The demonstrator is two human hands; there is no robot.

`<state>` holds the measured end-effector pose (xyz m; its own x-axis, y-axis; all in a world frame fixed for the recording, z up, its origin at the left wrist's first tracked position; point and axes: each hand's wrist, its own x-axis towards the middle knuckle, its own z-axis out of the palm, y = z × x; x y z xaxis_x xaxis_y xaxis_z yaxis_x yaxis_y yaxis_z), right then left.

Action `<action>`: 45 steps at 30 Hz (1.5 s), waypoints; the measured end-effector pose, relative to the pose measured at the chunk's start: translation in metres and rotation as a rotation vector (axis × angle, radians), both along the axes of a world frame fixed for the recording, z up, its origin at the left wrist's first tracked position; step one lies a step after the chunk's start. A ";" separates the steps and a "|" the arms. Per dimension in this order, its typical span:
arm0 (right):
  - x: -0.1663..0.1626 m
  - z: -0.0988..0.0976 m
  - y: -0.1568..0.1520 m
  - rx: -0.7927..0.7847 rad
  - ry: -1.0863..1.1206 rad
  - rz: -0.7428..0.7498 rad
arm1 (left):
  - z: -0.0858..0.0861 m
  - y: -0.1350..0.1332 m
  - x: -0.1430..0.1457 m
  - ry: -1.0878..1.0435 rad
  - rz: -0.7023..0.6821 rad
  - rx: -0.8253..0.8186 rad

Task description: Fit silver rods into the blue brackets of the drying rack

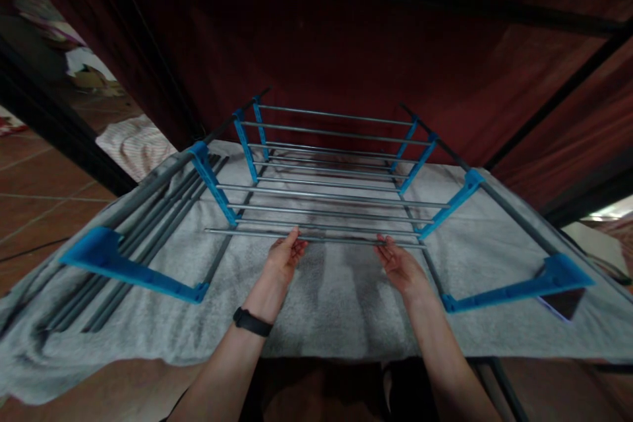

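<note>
Both hands hold one thin metal rod (341, 239) level, near the front of a partly built rack with blue plastic brackets (212, 181). My left hand (287, 254) pinches the rod left of its middle; a black band circles that wrist. Toward the rod's right end, my right hand (397, 260) grips it with thumb and fingers. Behind it, several metal rods (326, 196) span between the left and right brackets. The nearest brackets, a left blue bracket (143, 273) and a right blue bracket (519, 287), have no rod between them.
Several loose grey tubes (148, 247) lie at the left on a grey blanket (336, 316). A phone-like dark flat object (564, 303) lies under the right front bracket. Dark red cloth (321, 46) and black frame bars stand behind. Tiled floor (44, 211) shows at the left.
</note>
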<state>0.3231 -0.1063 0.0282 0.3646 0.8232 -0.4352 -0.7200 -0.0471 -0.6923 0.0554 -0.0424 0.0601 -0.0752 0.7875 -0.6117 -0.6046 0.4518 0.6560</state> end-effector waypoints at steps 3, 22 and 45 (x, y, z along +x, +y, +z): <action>-0.002 0.000 0.000 0.018 -0.031 0.026 | 0.000 0.000 0.000 -0.033 -0.024 -0.012; -0.013 -0.010 0.001 0.052 -0.041 0.072 | -0.007 -0.011 0.015 -0.079 -0.286 0.062; -0.015 0.000 -0.004 0.015 -0.014 0.067 | -0.016 -0.034 0.024 1.696 -0.901 1.189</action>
